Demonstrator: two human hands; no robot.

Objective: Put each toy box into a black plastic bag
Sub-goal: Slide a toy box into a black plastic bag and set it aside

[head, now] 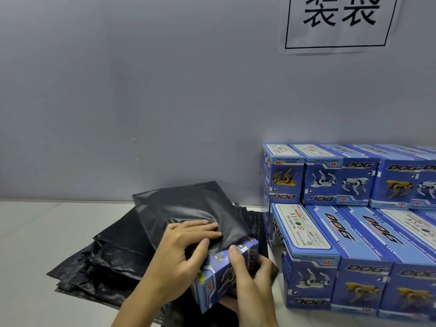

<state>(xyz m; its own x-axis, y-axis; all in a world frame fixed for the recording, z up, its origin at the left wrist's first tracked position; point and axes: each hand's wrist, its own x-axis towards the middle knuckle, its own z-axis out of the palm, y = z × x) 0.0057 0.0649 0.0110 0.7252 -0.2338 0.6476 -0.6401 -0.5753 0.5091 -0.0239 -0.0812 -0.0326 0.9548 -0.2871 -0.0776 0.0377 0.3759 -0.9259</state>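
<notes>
A blue toy box (219,277) printed with a robot dog lies at the front of the table, its far end inside a black plastic bag (188,213). My left hand (181,253) rests on the bag's top, fingers spread over the plastic and thumb pressing at the bag's mouth against the box. My right hand (250,272) grips the near part of the box, thumb on its top face and fingers curled round its right side. The bag covers roughly the far half of the box.
A pile of flat black bags (106,258) lies under and left of the box on the white table (35,232). Several stacked blue toy boxes (354,232) fill the right side against the grey wall. A paper sign (337,22) hangs on the wall.
</notes>
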